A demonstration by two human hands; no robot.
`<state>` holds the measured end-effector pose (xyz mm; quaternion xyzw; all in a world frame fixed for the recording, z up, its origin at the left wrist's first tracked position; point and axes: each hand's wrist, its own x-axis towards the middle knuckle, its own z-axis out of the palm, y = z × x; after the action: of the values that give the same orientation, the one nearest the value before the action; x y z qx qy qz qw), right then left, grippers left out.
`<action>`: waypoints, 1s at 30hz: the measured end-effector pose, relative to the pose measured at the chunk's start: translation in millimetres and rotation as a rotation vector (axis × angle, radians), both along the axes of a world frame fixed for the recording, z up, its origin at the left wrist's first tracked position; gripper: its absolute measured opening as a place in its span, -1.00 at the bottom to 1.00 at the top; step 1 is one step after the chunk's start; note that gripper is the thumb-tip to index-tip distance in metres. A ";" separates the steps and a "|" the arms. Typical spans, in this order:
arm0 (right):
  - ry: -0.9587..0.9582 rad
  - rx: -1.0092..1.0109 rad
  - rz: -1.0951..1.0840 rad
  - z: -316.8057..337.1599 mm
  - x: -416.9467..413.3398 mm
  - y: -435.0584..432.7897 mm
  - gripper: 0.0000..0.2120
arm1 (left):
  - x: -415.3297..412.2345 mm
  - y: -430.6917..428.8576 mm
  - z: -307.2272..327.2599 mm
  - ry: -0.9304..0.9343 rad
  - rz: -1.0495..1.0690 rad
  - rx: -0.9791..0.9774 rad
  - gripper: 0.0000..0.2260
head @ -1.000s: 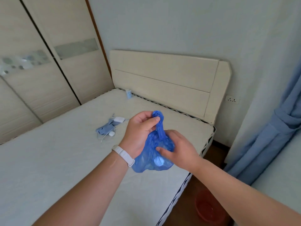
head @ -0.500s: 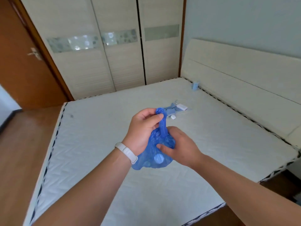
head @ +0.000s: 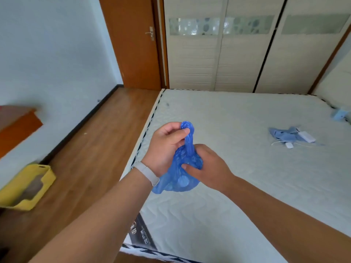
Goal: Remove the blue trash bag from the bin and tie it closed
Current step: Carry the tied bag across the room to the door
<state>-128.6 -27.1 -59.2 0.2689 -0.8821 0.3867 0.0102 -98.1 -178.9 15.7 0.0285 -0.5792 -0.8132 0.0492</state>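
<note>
I hold the blue trash bag (head: pixel 180 179) in the air over the near left corner of the bed. Its neck is twisted into a tight rope that stands upward. My left hand (head: pixel 166 147), with a white band on the wrist, pinches the top of that twisted neck between thumb and fingers. My right hand (head: pixel 206 166) grips the bag at the base of the neck, thumb pressed into the bunched plastic. The small rounded body of the bag hangs below both hands. No bin is in view.
A bare white mattress (head: pixel 247 168) fills the right side, with a blue cloth (head: pixel 284 134) and white chargers on it. Wooden floor (head: pixel 85 149) lies to the left, with a yellow container (head: pixel 26 186) by the wall. A brown door (head: pixel 133 42) and wardrobe (head: pixel 237 50) stand behind.
My view has swung left from the headboard and curtain to the door and floor. Both hands keep the same hold on the twisted bag.
</note>
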 end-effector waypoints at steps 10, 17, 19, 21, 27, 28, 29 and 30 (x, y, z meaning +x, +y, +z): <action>-0.021 -0.002 0.355 -7.0 18.3 -147.0 -0.66 | 71.4 -128.2 -7.1 -0.026 0.360 0.040 -0.95; -0.039 0.033 0.549 -16.6 10.8 -240.6 -0.59 | 89.0 -210.1 -17.7 -0.029 0.557 -0.020 -0.90; -0.043 0.038 0.595 -23.4 4.2 -270.6 -0.57 | 86.8 -236.1 -23.4 -0.038 0.604 -0.021 -0.88; -0.047 0.048 0.631 -29.4 -2.8 -301.6 -0.55 | 82.8 -262.9 -29.9 -0.047 0.649 -0.018 -0.89; -0.081 0.039 0.722 -37.0 -25.6 -390.1 -0.55 | 65.1 -338.9 -34.1 -0.107 0.748 0.028 -0.92; -0.079 0.039 0.736 -36.1 -30.2 -403.6 -0.54 | 60.9 -351.2 -32.2 -0.118 0.754 0.017 -0.92; -0.073 0.039 0.749 -35.4 -35.3 -417.5 -0.53 | 56.8 -363.8 -30.0 -0.124 0.763 -0.002 -0.92; -0.065 0.034 0.762 -33.9 -40.9 -432.1 -0.53 | 52.9 -377.1 -27.3 -0.125 0.774 -0.023 -0.92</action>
<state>-169.5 -459.2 -93.0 0.5652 -0.7251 0.3565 -0.1667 -45.2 -556.0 -11.7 0.2939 -0.5365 -0.7246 0.3174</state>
